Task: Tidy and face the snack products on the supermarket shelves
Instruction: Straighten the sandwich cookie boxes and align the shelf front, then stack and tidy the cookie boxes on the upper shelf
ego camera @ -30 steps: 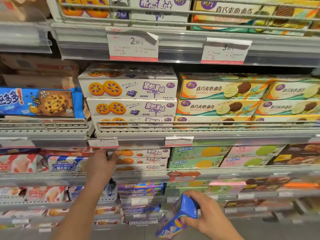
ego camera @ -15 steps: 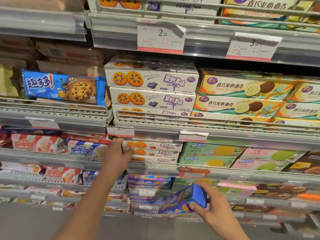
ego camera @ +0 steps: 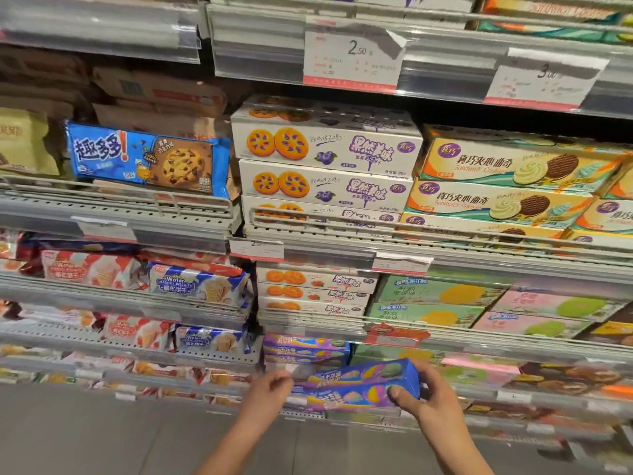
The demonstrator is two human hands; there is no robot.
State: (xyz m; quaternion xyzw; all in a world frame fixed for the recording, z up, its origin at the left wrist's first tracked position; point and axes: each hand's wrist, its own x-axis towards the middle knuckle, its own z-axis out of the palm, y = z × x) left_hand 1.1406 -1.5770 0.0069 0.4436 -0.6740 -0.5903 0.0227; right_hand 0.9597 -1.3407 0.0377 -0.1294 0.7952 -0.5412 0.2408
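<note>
A blue and purple biscuit box (ego camera: 356, 385) lies level in front of a low shelf. My right hand (ego camera: 428, 395) grips its right end, thumb on the front face. My left hand (ego camera: 270, 389) is at its left end with the fingers curled round the edge. Just behind it, a stack of matching purple boxes (ego camera: 305, 349) sits on the low shelf. Above them are white boxes with orange biscuits (ego camera: 315, 291), and higher up white boxes with blueberry biscuits (ego camera: 325, 149).
Wire-fronted shelves (ego camera: 445, 234) hold sandwich cookie boxes (ego camera: 507, 166) at the right, a blue chocolate-chip cookie pack (ego camera: 144, 159) and wafer packs (ego camera: 198, 284) at the left. Price tags (ego camera: 351, 56) hang on the rails. Grey floor (ego camera: 102, 437) lies below.
My left hand dropped from the shelf of orange-biscuit boxes down to the left end of the blue box. My right hand raised the box and turned it level. The view shifted left.
</note>
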